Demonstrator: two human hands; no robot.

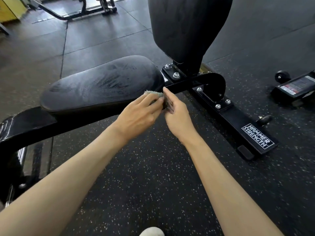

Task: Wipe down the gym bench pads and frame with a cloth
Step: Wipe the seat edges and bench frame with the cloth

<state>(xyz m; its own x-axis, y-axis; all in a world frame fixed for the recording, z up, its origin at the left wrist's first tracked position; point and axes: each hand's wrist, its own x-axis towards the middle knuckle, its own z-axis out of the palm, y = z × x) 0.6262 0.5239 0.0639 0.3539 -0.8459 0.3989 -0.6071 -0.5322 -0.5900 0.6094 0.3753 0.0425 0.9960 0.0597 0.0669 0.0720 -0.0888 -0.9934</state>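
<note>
The small grey cloth (154,94) is pinched in curled fingers (151,105) of left hand (140,114) and right hand (178,117) at the black oval vinyl seat pad (95,86) edge (beside the black steel frame (185,83)); sloppy regrip could drop it.

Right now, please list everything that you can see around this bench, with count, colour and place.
seat pad: one, black, centre left, wipe streaks
back pad: one, black, upright, top centre
bench frame: one, black, Hammer Strength label, right
bolts: at least five, silver, on frame plates
cloth: one, grey, at seat pad's near edge
wheel: one, black, far right
box: one, yellow, top left
rubber floor: black, speckled
shoe: one, white, bottom edge
left hand: holds cloth
right hand: pinches cloth
</note>
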